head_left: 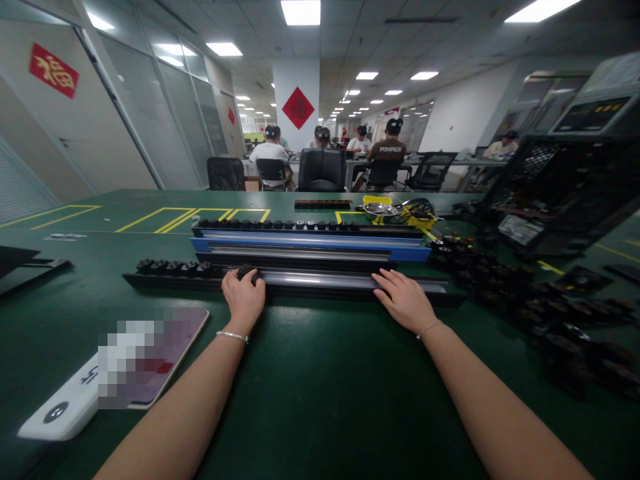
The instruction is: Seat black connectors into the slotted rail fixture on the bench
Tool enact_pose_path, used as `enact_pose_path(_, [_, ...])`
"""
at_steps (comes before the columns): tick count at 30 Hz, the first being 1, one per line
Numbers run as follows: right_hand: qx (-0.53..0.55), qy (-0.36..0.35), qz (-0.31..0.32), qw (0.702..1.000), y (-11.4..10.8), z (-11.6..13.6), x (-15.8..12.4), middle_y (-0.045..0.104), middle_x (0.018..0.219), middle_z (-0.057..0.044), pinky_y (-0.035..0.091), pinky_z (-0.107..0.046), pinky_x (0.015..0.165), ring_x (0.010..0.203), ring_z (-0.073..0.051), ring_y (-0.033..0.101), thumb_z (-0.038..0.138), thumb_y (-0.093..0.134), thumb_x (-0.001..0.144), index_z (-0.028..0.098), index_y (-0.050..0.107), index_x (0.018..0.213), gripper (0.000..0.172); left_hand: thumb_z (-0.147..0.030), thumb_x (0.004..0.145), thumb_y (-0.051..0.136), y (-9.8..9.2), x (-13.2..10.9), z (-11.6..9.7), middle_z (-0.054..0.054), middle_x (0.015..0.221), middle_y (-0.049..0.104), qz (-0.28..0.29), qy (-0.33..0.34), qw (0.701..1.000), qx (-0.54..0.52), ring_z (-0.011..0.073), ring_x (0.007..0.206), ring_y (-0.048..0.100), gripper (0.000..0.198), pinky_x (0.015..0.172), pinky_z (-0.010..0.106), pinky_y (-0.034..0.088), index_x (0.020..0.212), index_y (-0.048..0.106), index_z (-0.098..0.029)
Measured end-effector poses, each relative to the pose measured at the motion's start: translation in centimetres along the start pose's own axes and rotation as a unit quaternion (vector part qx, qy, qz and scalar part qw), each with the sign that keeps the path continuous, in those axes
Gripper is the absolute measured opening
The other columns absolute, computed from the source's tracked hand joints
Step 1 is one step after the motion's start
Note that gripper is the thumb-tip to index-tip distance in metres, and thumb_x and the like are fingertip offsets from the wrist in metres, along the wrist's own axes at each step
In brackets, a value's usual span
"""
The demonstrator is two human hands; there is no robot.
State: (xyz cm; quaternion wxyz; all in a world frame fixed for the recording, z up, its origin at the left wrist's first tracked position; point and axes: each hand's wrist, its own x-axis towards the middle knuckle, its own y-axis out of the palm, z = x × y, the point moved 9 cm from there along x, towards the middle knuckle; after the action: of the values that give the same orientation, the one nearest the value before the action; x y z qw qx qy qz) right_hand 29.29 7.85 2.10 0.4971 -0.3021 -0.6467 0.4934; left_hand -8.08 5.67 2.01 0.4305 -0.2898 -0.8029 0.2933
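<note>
A long black rail (pixel 320 280) with a shiny inner channel lies crosswise before me. Several small black parts (pixel 173 267) stand in a row at its left end. My left hand (pixel 243 293) is closed round another small black part (pixel 247 271) over the rail, left of the middle. Toward the right, my right hand (pixel 403 297) rests on the rail with its fingers stretched out and holds nothing. Directly behind are a blue rail (pixel 410 253) and a further black rail carrying a row of dark knob-like parts (pixel 300 225).
Loose black parts (pixel 500 280) lie heaped on the right, near an open computer case (pixel 545 180). A yellow tray (pixel 377 200) and metal bowl (pixel 381 209) stand behind. A phone (pixel 180 347) and a white device (pixel 65 407) lie front left. People (pixel 390 148) sit farther back.
</note>
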Motion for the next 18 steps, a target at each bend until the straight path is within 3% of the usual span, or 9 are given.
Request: enact_pose_path(18, [-0.002, -0.004, -0.005, 1.0, -0.16, 0.12, 0.01, 0.048, 0.139, -0.004, 0.037, -0.043, 0.099, 0.128, -0.025, 0.04, 0.051, 0.026, 0.093, 0.027, 0.051, 0.132, 0.052, -0.027, 0.079, 0.045, -0.08, -0.24, -0.49, 0.016, 0.122, 0.048, 0.007, -0.003, 1.0, -0.008, 0.03, 0.124, 0.036, 0.038, 0.109, 0.044, 0.026, 0.106, 0.07, -0.015])
